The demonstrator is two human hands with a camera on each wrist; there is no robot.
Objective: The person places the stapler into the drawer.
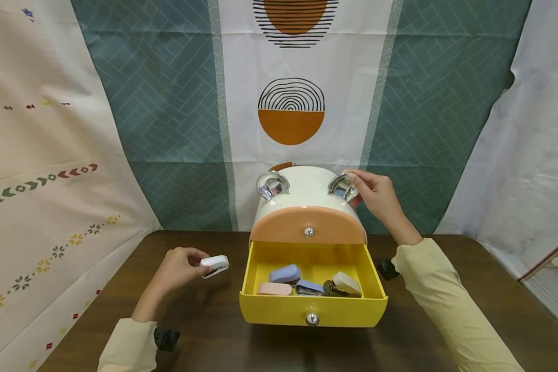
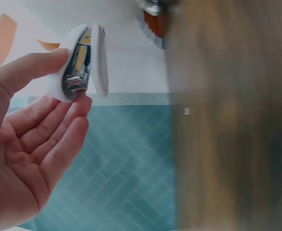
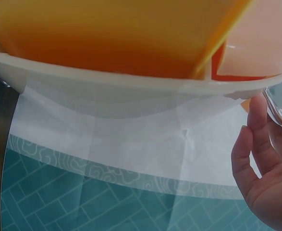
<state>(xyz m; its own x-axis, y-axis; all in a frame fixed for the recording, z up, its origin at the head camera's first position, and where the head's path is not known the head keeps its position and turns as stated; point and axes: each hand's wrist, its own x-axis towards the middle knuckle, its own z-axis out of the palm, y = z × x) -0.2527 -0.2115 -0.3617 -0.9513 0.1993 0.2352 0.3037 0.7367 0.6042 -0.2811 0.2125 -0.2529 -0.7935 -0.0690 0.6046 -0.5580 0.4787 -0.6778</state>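
My left hand [image 1: 179, 269] pinches a small white stapler [image 1: 215, 264] between thumb and fingers, above the table to the left of the drawer box. In the left wrist view the stapler's metal staple channel [image 2: 78, 72] faces the camera. My right hand [image 1: 377, 195] grips the silver ring-shaped ear [image 1: 342, 185] on top of the cream box [image 1: 307, 187]. The lower yellow drawer [image 1: 279, 311] is pulled out, while the orange upper drawer [image 1: 283, 227] is closed. Inside the yellow one lie several small staplers, among them a blue one [image 1: 284, 273], a pink one [image 1: 275, 289] and a white one [image 1: 347, 283].
A second silver ear [image 1: 272, 185] stands on the box's left side. Dark brown wood forms the tabletop [image 1: 204, 330]. Behind the box hangs a patterned green and white cloth [image 1: 167, 103], with pale cloths at either side.
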